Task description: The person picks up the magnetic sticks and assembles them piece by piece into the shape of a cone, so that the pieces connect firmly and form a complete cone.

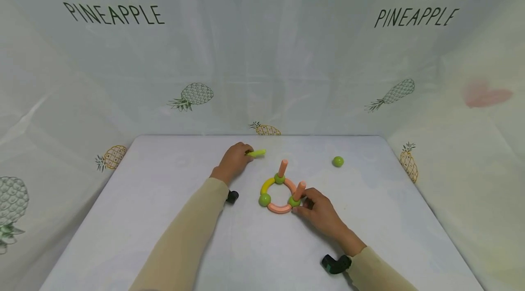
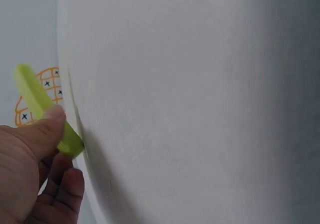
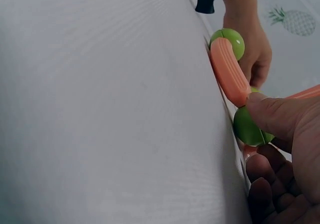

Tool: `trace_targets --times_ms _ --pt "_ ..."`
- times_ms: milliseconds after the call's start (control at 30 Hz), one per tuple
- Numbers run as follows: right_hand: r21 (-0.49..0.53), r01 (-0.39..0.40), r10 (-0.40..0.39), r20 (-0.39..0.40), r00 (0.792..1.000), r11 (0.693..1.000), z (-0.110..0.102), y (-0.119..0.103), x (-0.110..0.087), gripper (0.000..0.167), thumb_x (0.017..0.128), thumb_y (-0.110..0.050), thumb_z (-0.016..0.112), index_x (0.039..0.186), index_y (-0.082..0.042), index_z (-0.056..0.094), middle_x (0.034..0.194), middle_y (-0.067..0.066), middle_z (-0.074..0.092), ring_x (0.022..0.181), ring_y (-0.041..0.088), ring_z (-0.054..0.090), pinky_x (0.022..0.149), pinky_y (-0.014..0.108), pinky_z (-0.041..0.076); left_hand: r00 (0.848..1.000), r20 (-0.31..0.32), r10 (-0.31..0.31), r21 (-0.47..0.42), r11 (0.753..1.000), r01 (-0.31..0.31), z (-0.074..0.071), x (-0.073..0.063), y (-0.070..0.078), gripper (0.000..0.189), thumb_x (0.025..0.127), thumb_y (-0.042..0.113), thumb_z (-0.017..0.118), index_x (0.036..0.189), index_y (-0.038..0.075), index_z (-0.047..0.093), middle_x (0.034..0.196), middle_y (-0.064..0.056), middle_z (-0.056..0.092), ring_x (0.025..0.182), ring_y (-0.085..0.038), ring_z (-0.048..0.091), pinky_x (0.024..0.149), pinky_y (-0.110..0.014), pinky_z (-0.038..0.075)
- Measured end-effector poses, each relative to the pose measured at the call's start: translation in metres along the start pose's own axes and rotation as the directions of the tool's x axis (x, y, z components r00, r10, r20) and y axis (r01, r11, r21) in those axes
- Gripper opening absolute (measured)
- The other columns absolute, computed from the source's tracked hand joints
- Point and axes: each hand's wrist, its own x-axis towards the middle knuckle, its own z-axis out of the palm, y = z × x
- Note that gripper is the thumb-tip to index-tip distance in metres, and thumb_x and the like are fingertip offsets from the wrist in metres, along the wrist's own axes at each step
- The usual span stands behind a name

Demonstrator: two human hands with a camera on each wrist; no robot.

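My left hand (image 1: 235, 161) pinches a yellow-green stick (image 2: 37, 94) between thumb and fingers, over the far part of the table. Nearer the middle lies a toy ring: a yellow curved piece (image 1: 266, 185) and two orange curved pieces (image 1: 280, 209) linked by green balls (image 1: 264, 199). From the ring's far ball and its right ball rise orange straight sticks (image 1: 283, 168). At that right ball (image 3: 247, 126), my right hand (image 1: 321, 213) grips with the thumb on top and the fingers below. The right wrist view also shows a ridged orange curved piece (image 3: 230, 74) joined to it.
A loose green ball (image 1: 338, 161) lies on the white table (image 1: 389, 218), far right of the ring. Behind the table hangs a cloth (image 1: 262, 54) printed with pineapples. Each wrist carries a black device (image 1: 336, 264).
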Motion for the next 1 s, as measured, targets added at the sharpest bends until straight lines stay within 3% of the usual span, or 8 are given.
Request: trace_targets --times_ms 200,433,567,767,1000 --pt "-0.005 -0.002 0.002 0.004 1.000 1.000 0.000 0.000 0.001 0.025 0.089 -0.018 0.087 0.108 -0.019 0.070 0.101 -0.001 0.063 0.084 0.009 0.054 0.072 0.024 0.048 0.997 -0.069 -0.018 -0.159 0.987 0.007 0.001 -0.004 -0.013 0.030 0.103 0.022 0.071 0.130 0.008 0.070 0.119 -0.007 0.073 0.108 -0.022 0.066 0.099 -0.041 0.055" --pt "-0.017 -0.006 0.006 0.006 1.000 1.000 -0.001 -0.001 0.001 0.026 0.090 -0.020 0.086 0.110 -0.017 0.070 0.097 0.000 0.062 0.083 0.010 0.053 0.071 0.024 0.047 0.995 -0.095 -0.043 -0.225 0.974 0.021 -0.001 -0.013 -0.014 0.034 0.103 0.025 0.071 0.132 0.007 0.070 0.122 -0.008 0.075 0.114 -0.024 0.068 0.103 -0.043 0.055" --pt "-0.013 0.010 -0.010 -0.004 1.000 1.000 0.000 -0.001 0.001 0.024 0.090 -0.019 0.086 0.108 -0.017 0.070 0.098 0.000 0.062 0.083 0.009 0.053 0.072 0.024 0.047 0.993 -0.102 -0.062 -0.259 0.965 0.034 -0.003 -0.023 -0.011 0.035 0.102 0.026 0.073 0.133 0.008 0.071 0.122 -0.006 0.075 0.115 -0.023 0.069 0.104 -0.043 0.055" --pt "-0.008 0.036 -0.036 -0.020 0.999 0.999 0.002 0.000 0.001 0.024 0.089 -0.016 0.087 0.105 -0.021 0.070 0.104 -0.002 0.064 0.084 0.008 0.055 0.074 0.024 0.049 0.993 -0.105 -0.043 -0.335 0.942 0.006 -0.004 -0.046 0.000 0.032 0.100 0.025 0.076 0.128 0.010 0.073 0.117 -0.004 0.076 0.109 -0.021 0.071 0.099 -0.042 0.057" --pt "-0.019 0.040 -0.041 -0.023 0.999 0.999 0.002 -0.001 0.002 0.024 0.089 -0.016 0.087 0.106 -0.019 0.070 0.103 -0.001 0.065 0.083 0.009 0.055 0.073 0.024 0.049 0.993 -0.109 -0.038 -0.362 0.932 -0.005 -0.003 -0.070 0.013 0.030 0.098 0.026 0.077 0.125 0.012 0.075 0.114 -0.001 0.077 0.103 -0.016 0.071 0.093 -0.037 0.059"
